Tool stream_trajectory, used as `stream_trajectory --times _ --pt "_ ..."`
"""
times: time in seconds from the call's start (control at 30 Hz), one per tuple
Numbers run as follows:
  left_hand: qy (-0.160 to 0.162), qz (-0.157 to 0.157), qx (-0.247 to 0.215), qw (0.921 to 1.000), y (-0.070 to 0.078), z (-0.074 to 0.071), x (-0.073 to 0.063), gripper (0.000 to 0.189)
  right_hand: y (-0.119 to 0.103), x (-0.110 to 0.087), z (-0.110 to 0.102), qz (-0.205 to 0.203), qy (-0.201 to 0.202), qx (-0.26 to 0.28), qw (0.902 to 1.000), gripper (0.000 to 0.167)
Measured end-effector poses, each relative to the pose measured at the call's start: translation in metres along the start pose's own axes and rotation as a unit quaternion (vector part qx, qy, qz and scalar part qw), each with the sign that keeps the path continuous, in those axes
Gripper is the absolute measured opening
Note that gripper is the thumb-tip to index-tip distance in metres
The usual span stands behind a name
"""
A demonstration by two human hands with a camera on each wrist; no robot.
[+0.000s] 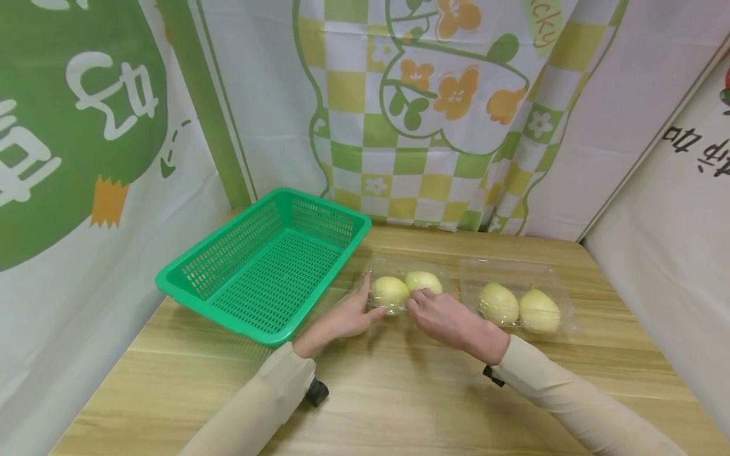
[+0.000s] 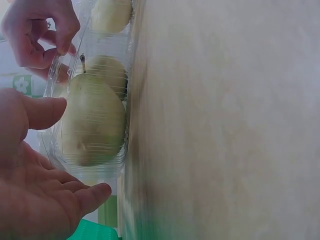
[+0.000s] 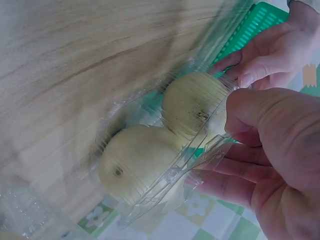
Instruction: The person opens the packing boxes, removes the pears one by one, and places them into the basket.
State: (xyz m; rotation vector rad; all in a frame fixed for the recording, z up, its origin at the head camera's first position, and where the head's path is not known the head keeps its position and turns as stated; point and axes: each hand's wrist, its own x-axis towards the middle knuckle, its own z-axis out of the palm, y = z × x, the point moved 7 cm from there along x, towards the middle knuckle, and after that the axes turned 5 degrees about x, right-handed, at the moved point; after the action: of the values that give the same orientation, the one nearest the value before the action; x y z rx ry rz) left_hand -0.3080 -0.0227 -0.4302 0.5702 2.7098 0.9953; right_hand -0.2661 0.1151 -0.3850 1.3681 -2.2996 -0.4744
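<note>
Nearest to us, two pale sleeves [image 1: 576, 386] reach in over the wood-grain table [image 1: 433, 405], a black device [image 1: 317, 392] at each wrist. Beyond them we find the left hand [image 1: 352, 315], its fingers and thumb extended about the left end of the near container [image 2: 111, 44]; how firmly they press, we cannot tell. The right hand [image 1: 445, 316] has its fingers curled, thumb and fingertips pinching the thin rim on the side toward the person. The container, clear and ribbed, rests on the table in front of the person, with a left pear [image 1: 390, 292] and a right pear [image 1: 423, 282] side by side within. Whether the rim is fastened we cannot tell. To work it well, we judge, we should steady the end with the flat left hand, pinch only the lip beside the catch [image 3: 172, 174], and peel upward in short pulls; a hard tug could tip the container or bruise the fruit. Just to the right of it, a second container [image 1: 513, 269] holds two more pears [image 1: 499, 304]. Leftward stands the green basket [image 1: 279, 272], with bare slotted floor; farthest, we see a checked, flowered curtain [image 1: 396, 171].
</note>
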Motion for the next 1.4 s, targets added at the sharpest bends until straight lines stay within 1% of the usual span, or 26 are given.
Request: stream_trajectory --times 0.17,0.23,0.47,0.7,0.77,0.93,1.17,1.3,1.4 --pt "-0.018 -0.005 -0.015 0.9997 -0.003 0.003 -0.001 0.085 0.003 0.001 -0.002 0.002 0.020 0.016 0.9997 0.017" --pt "-0.020 -0.006 -0.019 0.9996 -0.004 0.004 -0.001 0.082 0.005 0.001 -0.002 0.006 0.025 0.032 0.9992 0.018" --pt "-0.016 -0.011 -0.024 0.9995 -0.002 0.002 0.000 0.077 0.010 0.001 0.000 0.013 0.034 0.078 0.9963 0.022" --pt "-0.015 -0.043 -0.060 0.9971 -0.009 0.003 0.002 0.081 0.012 0.000 -0.001 0.011 0.053 0.106 0.9928 0.021" --pt "-0.017 -0.055 -0.072 0.9957 -0.010 0.004 0.002 0.082 0.012 0.000 -0.001 0.010 0.054 0.119 0.9914 0.021" --pt "-0.019 -0.073 -0.102 0.9919 -0.013 0.006 0.001 0.081 0.017 0.001 -0.001 0.013 0.050 0.155 0.9866 0.022" --pt "-0.009 -0.079 -0.120 0.9897 -0.010 0.006 0.001 0.080 0.022 0.002 -0.003 0.016 0.053 0.181 0.9820 0.022" --pt "-0.007 -0.082 -0.127 0.9885 -0.009 0.005 0.001 0.078 0.024 0.004 -0.002 0.022 0.045 0.189 0.9807 0.023" --pt "0.002 -0.083 -0.129 0.9883 -0.009 0.005 0.002 0.077 0.025 0.004 -0.001 0.022 0.041 0.195 0.9796 0.023"
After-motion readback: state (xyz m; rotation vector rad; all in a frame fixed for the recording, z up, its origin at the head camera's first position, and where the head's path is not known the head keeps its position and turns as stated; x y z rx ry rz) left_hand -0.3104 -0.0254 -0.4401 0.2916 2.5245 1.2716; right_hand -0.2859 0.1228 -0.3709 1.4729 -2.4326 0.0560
